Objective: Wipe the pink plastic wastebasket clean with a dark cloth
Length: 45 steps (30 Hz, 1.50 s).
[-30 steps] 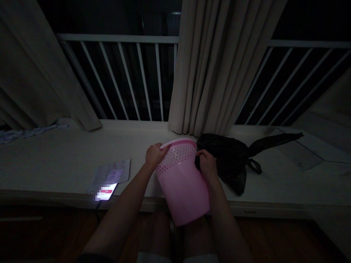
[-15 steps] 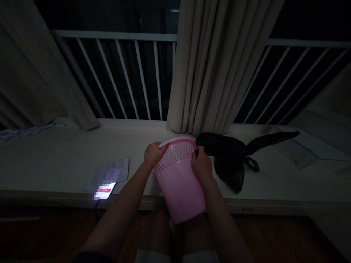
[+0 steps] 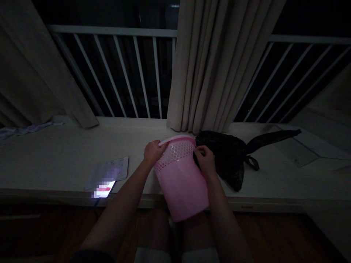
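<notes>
Pink plastic catches what little light there is: the bin point(image 3: 183, 190) leans before the seated person, rim tipped away over the ledge point(image 3: 148, 133), base low above the thighs. From where I stand, I can't tell whether it bears on the legs or the ledge. The left hand point(image 3: 153, 152) is clamped on the rim, at its left side. The right hand point(image 3: 205, 159) has its fingers curled beside the honeycomb band, just under the rim; something dark shows there, and I can't tell whether they pinch it or the bin.

I'd judge the bin light and fairly stiff, with a bit of give at the pierced band. Its smooth lower wall would likely slide under a palm, so the rim looks the best hold. Just right of it, a black bag point(image 3: 231, 171) slumps on the ledge; it looks soft and thin, easier taken by its twisted end than its belly.

I find no brand or label on either. The phone point(image 3: 105, 189) glows, its screen blurred into blocks, and the papers point(image 3: 122, 168) beside it carry marks too faint to read.
</notes>
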Tool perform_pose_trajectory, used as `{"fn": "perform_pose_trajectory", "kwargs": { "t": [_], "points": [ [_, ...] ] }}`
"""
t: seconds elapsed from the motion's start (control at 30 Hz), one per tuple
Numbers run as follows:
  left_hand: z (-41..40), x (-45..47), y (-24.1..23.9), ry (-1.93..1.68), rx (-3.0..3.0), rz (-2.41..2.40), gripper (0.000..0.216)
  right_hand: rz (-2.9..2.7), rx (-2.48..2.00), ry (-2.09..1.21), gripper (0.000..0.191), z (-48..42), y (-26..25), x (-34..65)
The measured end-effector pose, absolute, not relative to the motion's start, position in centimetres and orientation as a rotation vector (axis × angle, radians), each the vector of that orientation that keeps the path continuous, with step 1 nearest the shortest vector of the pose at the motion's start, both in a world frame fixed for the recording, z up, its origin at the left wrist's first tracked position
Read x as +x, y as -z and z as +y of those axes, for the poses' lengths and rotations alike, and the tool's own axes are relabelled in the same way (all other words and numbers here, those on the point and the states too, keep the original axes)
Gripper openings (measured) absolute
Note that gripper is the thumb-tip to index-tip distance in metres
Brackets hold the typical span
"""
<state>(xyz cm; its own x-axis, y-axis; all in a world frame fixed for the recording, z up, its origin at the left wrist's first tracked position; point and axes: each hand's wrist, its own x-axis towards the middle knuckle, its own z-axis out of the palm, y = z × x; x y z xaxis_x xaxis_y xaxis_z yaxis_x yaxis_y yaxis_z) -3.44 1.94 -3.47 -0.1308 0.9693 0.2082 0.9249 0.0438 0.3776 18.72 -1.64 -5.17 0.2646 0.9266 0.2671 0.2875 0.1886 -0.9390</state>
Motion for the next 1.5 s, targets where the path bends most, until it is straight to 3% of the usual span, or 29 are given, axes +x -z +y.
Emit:
{"fn": "perform_pose_trajectory", "kwargs": {
  "t": [0.2, 0.43, 0.83, 1.07, 1.5],
  "points": [
    [1.7, -3.5, 3.4, -0.659, 2.009, 2.175, 0.055, -1.461, -1.421, -0.555, 0.016, -2.1, 4.8, 18.0],
    [1.7, -3.6, 3.3, -0.681, 1.996, 2.173, 0.053, -1.385, -1.855, -0.4, 0.012, -2.4, 4.4, 18.2],
    [1.3, -3.8, 3.7, -0.665, 2.014, 2.173, 0.054, -1.634, -1.667, -0.44, 0.01, -1.4, 2.9, 18.5],
    [0.9, -4.2, 4.3, -0.681, 1.971, 2.197, 0.052, -1.483, -1.313, -0.76, 0.02, -1.1, 4.1, 19.3],
    [1.3, -4.2, 4.4, -0.689, 2.005, 2.168, 0.051, -1.705, -1.252, -0.367, 0.024, -3.3, 4.4, 17.8]
  ]
}}
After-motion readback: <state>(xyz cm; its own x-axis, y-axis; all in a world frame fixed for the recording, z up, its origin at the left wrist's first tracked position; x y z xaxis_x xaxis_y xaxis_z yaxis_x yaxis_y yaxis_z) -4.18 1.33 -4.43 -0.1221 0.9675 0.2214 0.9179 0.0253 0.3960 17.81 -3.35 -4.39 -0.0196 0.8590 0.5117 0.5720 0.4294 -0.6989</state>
